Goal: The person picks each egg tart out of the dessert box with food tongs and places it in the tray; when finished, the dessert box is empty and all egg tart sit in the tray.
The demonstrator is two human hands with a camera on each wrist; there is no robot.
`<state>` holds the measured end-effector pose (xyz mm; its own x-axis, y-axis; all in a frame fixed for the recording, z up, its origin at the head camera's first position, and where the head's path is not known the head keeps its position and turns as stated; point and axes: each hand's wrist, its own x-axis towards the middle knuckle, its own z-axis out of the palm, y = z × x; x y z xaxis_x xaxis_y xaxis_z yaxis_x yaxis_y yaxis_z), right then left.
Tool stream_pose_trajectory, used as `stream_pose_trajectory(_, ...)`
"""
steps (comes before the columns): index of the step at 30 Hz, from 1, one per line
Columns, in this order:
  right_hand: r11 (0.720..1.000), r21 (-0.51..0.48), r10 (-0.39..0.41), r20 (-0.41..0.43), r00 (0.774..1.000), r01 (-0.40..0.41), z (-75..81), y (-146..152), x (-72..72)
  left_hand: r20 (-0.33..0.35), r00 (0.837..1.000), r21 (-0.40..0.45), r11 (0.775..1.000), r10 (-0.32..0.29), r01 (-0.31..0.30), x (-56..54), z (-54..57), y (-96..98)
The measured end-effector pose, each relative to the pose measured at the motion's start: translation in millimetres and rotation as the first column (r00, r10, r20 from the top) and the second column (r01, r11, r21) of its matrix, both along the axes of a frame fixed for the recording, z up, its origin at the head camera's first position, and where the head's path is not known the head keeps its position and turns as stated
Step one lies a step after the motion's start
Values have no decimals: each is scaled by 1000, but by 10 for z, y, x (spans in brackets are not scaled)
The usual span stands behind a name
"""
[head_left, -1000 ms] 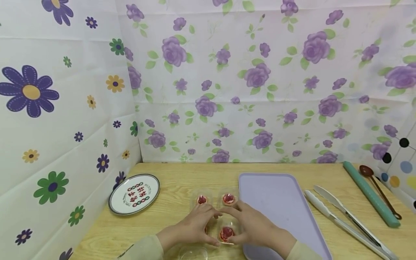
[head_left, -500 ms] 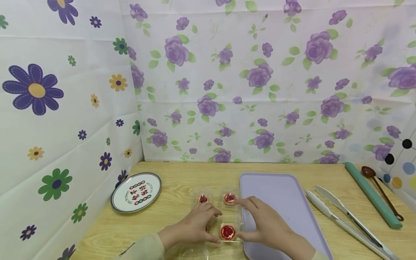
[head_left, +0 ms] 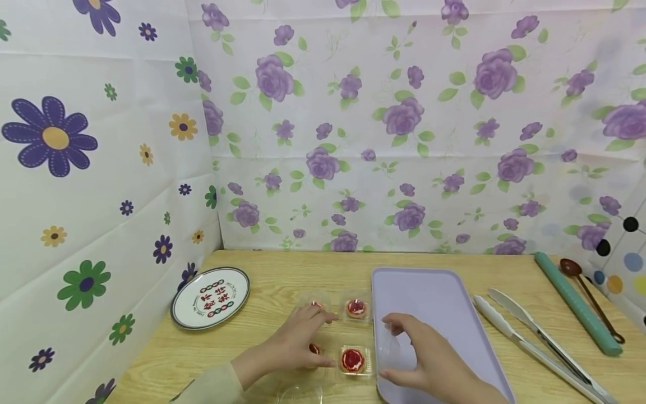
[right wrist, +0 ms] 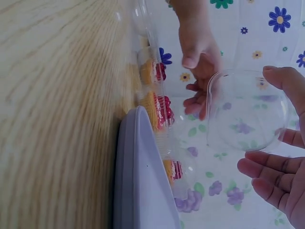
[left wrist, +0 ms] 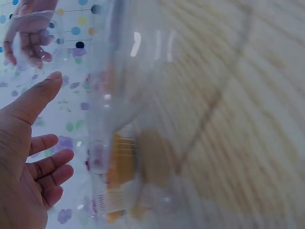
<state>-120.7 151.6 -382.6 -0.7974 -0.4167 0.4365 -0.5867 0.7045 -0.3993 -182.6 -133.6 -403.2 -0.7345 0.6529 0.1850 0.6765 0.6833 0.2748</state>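
My right hand [head_left: 434,356] pinches a clear plastic dome lid [right wrist: 245,114] between thumb and fingers, above the left edge of the lilac tray [head_left: 444,303]. Beside it, a red-topped tart [head_left: 352,360] sits in an uncovered clear plastic cup. Behind that one, another red tart [head_left: 355,308] rests in its own clear cup. My left hand [head_left: 290,342] hovers with loose fingers over the left-hand tarts, holding nothing. It partly hides the near-left tart [head_left: 314,349] and most of the far-left tart [head_left: 315,303].
At the near edge lies another clear plastic piece [head_left: 300,394]. A white plate [head_left: 210,297] with a dark rim stands at the left. Right of the tray lie metal tongs [head_left: 545,348], a green rolling-pin-like rod [head_left: 577,303] and a brown ladle [head_left: 570,266]. Patterned cloth walls enclose the table.
My right hand has moved right, away from the near-right tart, taking the dome lid off it. My left hand has shifted slightly left and away from that tart.
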Motion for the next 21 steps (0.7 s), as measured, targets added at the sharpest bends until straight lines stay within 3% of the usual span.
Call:
stream_pose_trajectory(4,998,-53,20,0,1000,-20,-19,23,28,7,1000,66,998,-3,2,68,114,-14)
stream_pose_trajectory(12,974,-168,120,-172,978,-149,-148,31,20,-119,990,158,983,-74,93,318,193,74)
stream_pose_trajectory(15,964,-202,135,-180,974,-171,-197,6,44,-175,977,163,975,-121,150,405,174,115)
stream_pose_trajectory(18,958,-230,133,-164,977,-169,-235,-25,74,-263,952,148,968,-158,201,453,141,163)
stream_pose_trajectory(21,948,-258,149,-162,976,-187,-261,-48,86,-306,937,133,967,-166,215,477,102,206)
